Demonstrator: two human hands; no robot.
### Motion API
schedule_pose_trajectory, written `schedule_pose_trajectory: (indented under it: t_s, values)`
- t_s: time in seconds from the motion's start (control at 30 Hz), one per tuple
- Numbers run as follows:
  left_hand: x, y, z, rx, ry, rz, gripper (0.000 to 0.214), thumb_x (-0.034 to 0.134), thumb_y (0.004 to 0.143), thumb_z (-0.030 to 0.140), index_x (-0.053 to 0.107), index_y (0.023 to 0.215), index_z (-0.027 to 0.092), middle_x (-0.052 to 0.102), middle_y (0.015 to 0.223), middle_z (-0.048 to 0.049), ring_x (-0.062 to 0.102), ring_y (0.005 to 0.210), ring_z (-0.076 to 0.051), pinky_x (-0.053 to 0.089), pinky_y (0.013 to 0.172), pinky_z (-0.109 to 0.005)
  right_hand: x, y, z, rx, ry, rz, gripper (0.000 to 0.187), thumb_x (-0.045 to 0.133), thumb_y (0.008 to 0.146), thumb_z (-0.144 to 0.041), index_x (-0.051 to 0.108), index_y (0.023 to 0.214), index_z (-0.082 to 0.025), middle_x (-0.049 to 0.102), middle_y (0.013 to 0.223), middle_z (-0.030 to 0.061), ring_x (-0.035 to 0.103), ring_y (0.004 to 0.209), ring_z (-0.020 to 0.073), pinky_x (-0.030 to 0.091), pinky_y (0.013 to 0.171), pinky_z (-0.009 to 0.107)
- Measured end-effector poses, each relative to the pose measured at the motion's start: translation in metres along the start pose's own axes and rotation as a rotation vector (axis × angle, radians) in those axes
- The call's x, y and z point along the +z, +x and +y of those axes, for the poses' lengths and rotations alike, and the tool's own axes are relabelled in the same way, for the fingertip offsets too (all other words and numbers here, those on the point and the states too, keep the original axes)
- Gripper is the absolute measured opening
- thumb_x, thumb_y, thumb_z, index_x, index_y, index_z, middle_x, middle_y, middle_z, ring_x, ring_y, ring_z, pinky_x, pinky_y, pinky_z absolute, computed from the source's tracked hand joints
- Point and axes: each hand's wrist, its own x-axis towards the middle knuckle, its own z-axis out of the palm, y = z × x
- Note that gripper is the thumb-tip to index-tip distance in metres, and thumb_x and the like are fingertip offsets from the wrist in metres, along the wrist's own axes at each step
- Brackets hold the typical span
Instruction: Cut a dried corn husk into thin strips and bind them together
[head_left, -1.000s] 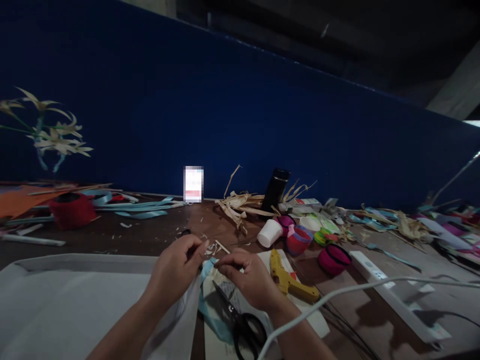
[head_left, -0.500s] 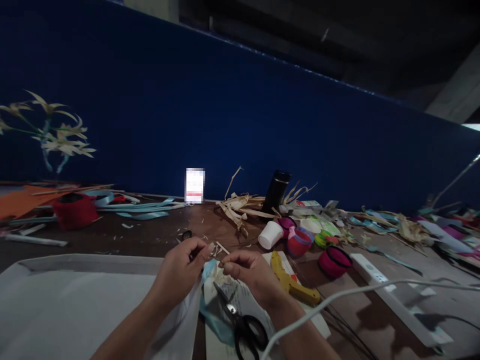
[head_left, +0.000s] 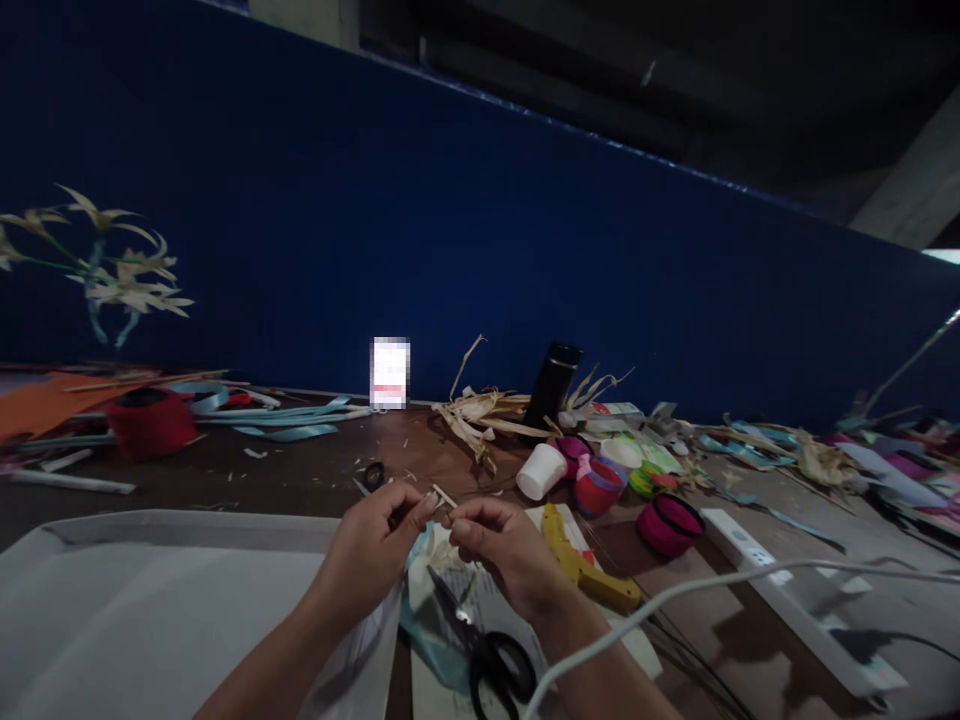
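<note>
My left hand [head_left: 367, 548] and my right hand [head_left: 504, 552] are close together over the table's middle, both in a pinch. What their fingertips hold is too small to make out. A short pale strip [head_left: 444, 497] shows just beyond the fingertips; whether it is held or lies behind them I cannot tell. Beneath the hands are black-handled scissors [head_left: 499, 665], partly open, lying on a printed sheet [head_left: 442, 695] along with light blue material [head_left: 431, 635] and pale husk-like pieces [head_left: 442, 548].
Left of my hands stands a white tray [head_left: 187, 530]. To the right lie a yellow glue gun [head_left: 581, 565], a white cup [head_left: 541, 471], a magenta ring [head_left: 670, 524] and a power strip [head_left: 795, 605]. A white cable [head_left: 697, 580] crosses my right forearm. Dried husks [head_left: 480, 410] lie farther back.
My left hand has shifted slightly right and down, uncovering more of a small black ring behind it. My right hand has barely moved, and both still pinch.
</note>
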Motion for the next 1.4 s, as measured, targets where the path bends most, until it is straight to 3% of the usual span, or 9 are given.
schedule_pose_trajectory:
  t_s: [0.57,0.83,1.13,1.4]
  values:
    - [0.0059,-0.0030,0.0000,0.011,0.038,-0.031,0.030,0.042,0.082,0.042,0.055,0.068,0.020,0.055,0.063,0.0018,0.049,0.062,-0.014,0.035,0.058,-0.023,0.0049,0.0012,-0.0007,-0.028,-0.006,0.014,0.023,0.076,0.062,-0.028,0.064,0.077,-0.015,0.055,0.063,-0.0031,0.042,0.056,0.0062,0.032,0.054,0.019]
    - [0.0065,-0.0028,0.0002,0.015,0.051,-0.009,0.029,0.043,0.082,0.043,0.054,0.067,0.020,0.054,0.062,0.0028,0.047,0.059,-0.013,0.033,0.056,-0.022,0.0054,0.0024,-0.0004,-0.029,0.035,0.010,0.038,0.075,0.064,-0.026,0.065,0.099,-0.018,0.057,0.067,-0.0026,0.043,0.057,0.0066,0.032,0.055,0.019]
    - [0.0103,-0.0040,-0.0020,0.019,0.056,-0.005,0.028,0.042,0.082,0.042,0.051,0.067,0.020,0.052,0.062,0.0029,0.046,0.058,-0.013,0.032,0.054,-0.022,0.0059,0.0015,-0.0007,-0.037,-0.011,0.038,0.031,0.074,0.064,-0.030,0.069,0.092,-0.018,0.065,0.081,0.0026,0.053,0.067,0.0111,0.040,0.064,0.023]
    - [0.0069,-0.0034,0.0022,-0.015,-0.065,-0.047,0.031,0.044,0.081,0.044,0.055,0.067,0.019,0.054,0.063,0.0019,0.049,0.062,-0.013,0.037,0.057,-0.022,0.0034,0.0027,0.0013,-0.062,-0.060,0.084,0.027,0.072,0.067,-0.030,0.069,0.091,-0.018,0.062,0.075,0.0010,0.049,0.064,0.0093,0.036,0.060,0.021]
